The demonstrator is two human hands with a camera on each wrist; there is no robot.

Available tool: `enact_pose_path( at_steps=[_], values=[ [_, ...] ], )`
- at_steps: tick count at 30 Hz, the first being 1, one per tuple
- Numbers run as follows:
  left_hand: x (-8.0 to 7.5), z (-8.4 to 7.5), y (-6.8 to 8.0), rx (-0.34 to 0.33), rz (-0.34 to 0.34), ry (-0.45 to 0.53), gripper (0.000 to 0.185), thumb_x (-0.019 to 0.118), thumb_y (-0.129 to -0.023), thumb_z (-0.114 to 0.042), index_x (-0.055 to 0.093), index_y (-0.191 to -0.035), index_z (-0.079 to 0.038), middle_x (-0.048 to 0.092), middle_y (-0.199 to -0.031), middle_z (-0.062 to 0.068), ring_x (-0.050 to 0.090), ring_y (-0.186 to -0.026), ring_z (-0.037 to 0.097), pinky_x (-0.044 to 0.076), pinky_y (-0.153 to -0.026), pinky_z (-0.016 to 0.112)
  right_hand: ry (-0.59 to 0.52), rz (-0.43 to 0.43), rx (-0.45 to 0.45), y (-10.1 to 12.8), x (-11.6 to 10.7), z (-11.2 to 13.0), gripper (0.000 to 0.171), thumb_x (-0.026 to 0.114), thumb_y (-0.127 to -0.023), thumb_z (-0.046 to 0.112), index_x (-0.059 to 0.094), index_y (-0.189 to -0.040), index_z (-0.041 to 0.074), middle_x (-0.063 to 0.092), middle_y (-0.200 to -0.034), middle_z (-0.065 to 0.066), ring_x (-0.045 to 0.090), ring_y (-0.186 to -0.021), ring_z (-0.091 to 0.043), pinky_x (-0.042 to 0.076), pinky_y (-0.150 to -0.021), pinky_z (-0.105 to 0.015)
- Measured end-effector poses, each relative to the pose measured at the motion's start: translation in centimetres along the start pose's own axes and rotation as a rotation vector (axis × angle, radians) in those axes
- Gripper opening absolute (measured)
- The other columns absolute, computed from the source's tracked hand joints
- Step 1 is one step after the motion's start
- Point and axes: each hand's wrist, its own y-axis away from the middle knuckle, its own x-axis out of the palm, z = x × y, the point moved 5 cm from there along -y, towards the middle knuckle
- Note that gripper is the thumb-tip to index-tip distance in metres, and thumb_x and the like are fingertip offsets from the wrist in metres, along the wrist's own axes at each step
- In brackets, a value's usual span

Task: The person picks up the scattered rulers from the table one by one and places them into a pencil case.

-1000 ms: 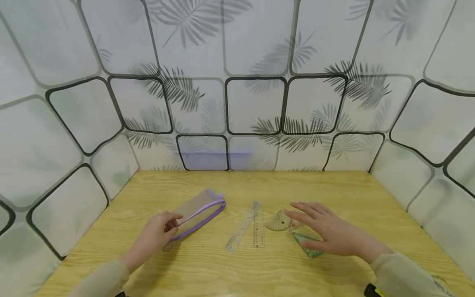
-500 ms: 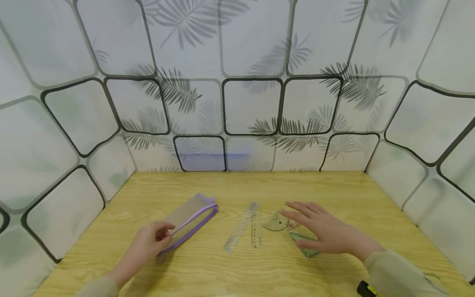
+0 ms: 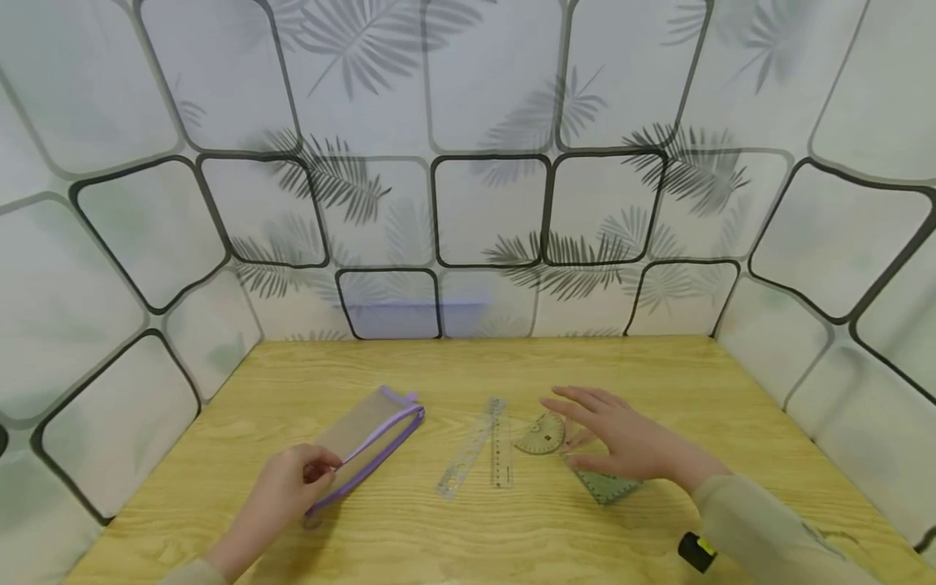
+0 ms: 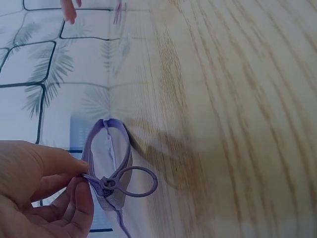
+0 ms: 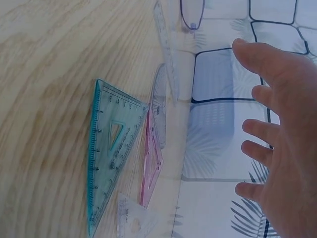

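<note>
A wood-grain table (image 3: pixel 453 366) carries a flat mesh pencil pouch (image 3: pixel 366 443) with purple trim at its left. The left hand (image 3: pixel 281 491) pinches its looped zipper pull (image 4: pixel 130 182). The right hand (image 3: pixel 629 443) hovers, fingers spread and relaxed, above a teal set square (image 5: pixel 110 148). Only the right wrist view shows a pink triangle (image 5: pixel 151 163). Ruler markings are unreadable.

**Mostly plastic on wood grain**

Pale wooden table (image 3: pixel 453 366), matt, with obvious streaky grain. Pencil case (image 3: pixel 369 443) in see-through mesh-looking fabric, purple cloth trim, soft purple loop (image 4: pixel 132 182) on the zip pull. Two clear plastic rulers (image 3: pixel 483 447), smooth, a bit glossy. Protractor (image 3: pixel 539 437) in the same transparent plastic. Green set square (image 5: pixel 110 148) in tinted see-through plastic with printed markings, pink set square (image 5: pixel 152 161) likewise. Walls (image 3: pixel 483 203) like smooth sheeting, faintly shiny, printed with leaves.
</note>
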Motion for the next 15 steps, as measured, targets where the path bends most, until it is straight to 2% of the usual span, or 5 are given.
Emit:
enact_pose_path(
  at_steps=[8,15],
  values=[
    [0.0,0.1,-0.2,-0.071,0.012,-0.002,0.013,0.068,-0.084,-0.003,0.075,-0.095,-0.007,0.071,-0.082,0.001,0.060,-0.072,0.007,0.051,-0.059,0.018,-0.033,0.029,0.051,-0.4,0.1,-0.9,0.074,0.059,-0.093,0.052,0.026,-0.157,0.031,0.030,-0.162,-0.006,0.034,-0.146,-0.034,0.035,-0.113,-0.065],
    [0.1,0.3,0.0,-0.069,0.006,0.024,0.013,0.069,-0.081,-0.002,0.075,-0.093,-0.005,0.070,-0.080,0.002,0.059,-0.070,0.006,0.050,-0.058,0.017,-0.061,0.049,0.087,-0.3,0.8,-1.5,0.075,0.063,-0.093,0.043,0.026,-0.157,0.031,0.030,-0.161,-0.007,0.033,-0.146,-0.036,0.035,-0.112,-0.067]
  ],
)
